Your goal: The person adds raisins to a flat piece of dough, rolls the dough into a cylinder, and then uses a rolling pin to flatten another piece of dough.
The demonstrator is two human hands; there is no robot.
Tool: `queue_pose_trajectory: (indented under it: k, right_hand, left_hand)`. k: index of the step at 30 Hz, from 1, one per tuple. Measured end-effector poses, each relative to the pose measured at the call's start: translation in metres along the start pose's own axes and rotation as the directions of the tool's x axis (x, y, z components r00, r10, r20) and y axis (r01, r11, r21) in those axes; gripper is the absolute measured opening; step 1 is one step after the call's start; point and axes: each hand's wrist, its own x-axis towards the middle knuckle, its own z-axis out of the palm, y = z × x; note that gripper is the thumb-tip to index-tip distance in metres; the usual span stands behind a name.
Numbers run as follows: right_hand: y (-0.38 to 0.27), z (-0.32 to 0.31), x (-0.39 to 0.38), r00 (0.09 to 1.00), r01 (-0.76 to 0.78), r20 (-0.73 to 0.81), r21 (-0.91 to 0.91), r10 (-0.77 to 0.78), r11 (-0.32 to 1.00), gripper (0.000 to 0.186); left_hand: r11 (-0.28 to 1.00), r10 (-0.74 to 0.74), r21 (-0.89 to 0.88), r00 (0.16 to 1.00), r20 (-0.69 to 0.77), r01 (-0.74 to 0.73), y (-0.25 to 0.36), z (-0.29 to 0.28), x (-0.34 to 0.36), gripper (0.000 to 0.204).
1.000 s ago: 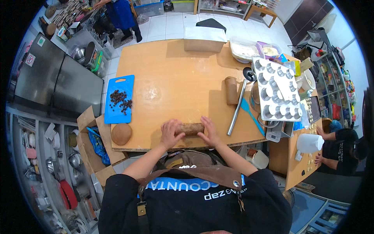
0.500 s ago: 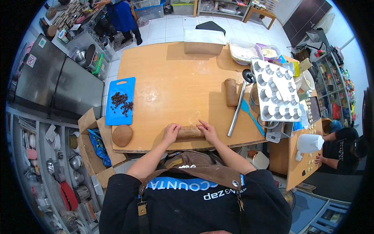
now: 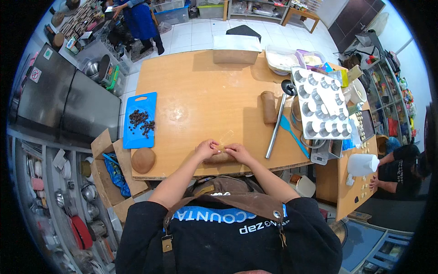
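The brown dough roll [image 3: 219, 159] lies crosswise near the close edge of the wooden table [image 3: 196, 100], partly covered by both hands. The left hand [image 3: 206, 149] and right hand [image 3: 239, 152] are nearly together over it, fingers curled and fingertips gathered along its far upper side; whether they pinch the dough I cannot tell. Left of them, a round dough ball [image 3: 143, 160] sits just below a blue cutting board [image 3: 136, 142] bearing dark bits [image 3: 141, 122]. To the right, another brown roll [image 3: 268, 108] stands near a blue spatula [image 3: 294, 136].
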Motion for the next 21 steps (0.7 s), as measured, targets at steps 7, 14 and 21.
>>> queue_pose_trajectory:
  k: [7, 14, 21]
  right_hand:
    - [-0.014, 0.005, 0.003, 0.966, -0.243, 0.065, -0.088, 0.249, 0.966, 0.027]
    - [-0.023, 0.011, 0.003, 0.976, -0.16, 0.114, -0.211, 0.187, 0.964, 0.029]
    - [-0.008, 0.018, 0.011, 0.959, -0.257, 0.041, -0.278, 0.279, 0.925, 0.032]
  left_hand:
    - [0.993, 0.101, 0.065, 0.991, -0.092, -0.095, -0.016, 0.013, 0.001, 0.031]
    - [0.959, 0.18, 0.268, 0.927, -0.329, -0.092, -0.011, 0.028, -0.011, 0.024]
    - [0.945, 0.225, 0.301, 0.921, -0.319, -0.127, 0.002, 0.025, -0.019, 0.025]
